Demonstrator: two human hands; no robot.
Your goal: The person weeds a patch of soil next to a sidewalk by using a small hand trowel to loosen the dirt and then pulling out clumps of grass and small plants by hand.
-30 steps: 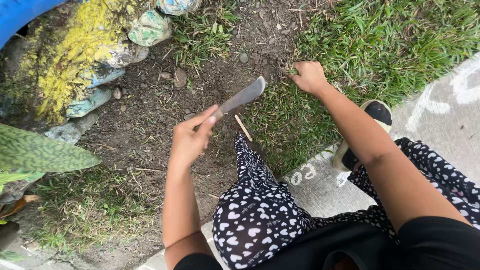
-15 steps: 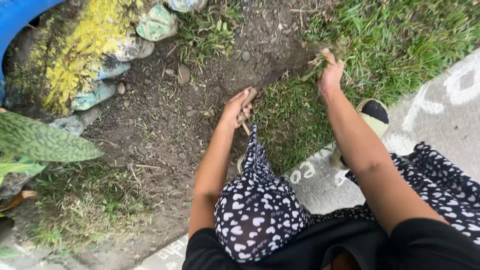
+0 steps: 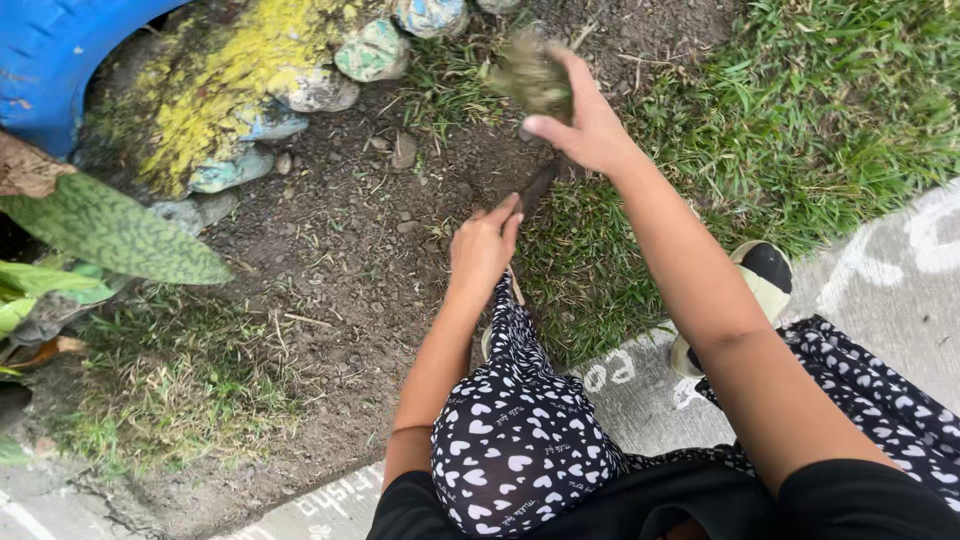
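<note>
Dangling grass clump [image 3: 530, 75] in right hand [image 3: 590, 130] (above left hand [image 3: 483, 245], blade [image 3: 535, 188])

Bare dark soil [image 3: 330, 260] strewn with small stones [image 3: 404, 152], bordered by painted rocks [image 3: 372, 50], grass [image 3: 800, 130] and a concrete kerb [image 3: 640, 390].

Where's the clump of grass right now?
Top centre of the head view: the clump of grass is lifted in the right hand, above the bare soil, near the painted stones.
</note>
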